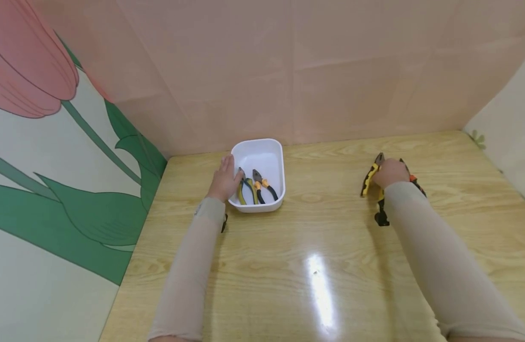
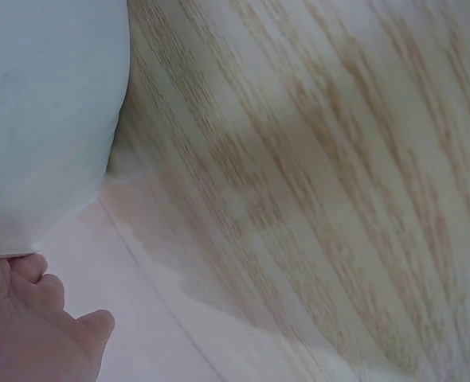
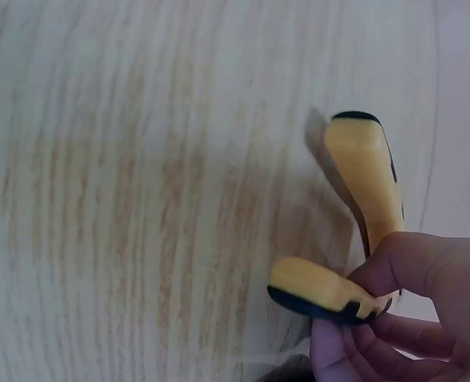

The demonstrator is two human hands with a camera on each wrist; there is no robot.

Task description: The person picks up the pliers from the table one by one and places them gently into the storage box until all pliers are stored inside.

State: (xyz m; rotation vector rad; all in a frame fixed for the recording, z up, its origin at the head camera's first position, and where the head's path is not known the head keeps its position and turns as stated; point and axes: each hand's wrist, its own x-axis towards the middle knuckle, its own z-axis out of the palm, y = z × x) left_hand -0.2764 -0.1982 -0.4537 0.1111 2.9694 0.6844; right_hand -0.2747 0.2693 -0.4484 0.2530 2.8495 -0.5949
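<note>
Head view: yellow-and-black-handled metal pliers grasped by right hand, fingers curled; white rectangular plastic tub touched at rim by left hand, fingers extended.

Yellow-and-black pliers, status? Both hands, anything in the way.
Right hand gripping the yellow-and-black pliers, handles spread. Left hand touching the white bin at its rim. Partly hidden red-and-black tool close beside right hand.

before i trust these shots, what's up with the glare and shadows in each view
Head view: a bright glare streak on the tabletop, a shadow beside the right sleeve; left wrist view: the white bin looks bluish with little detail, a broad soft shadow below it; right wrist view: a darker shadow beside the yellow-and-black pliers.
</note>
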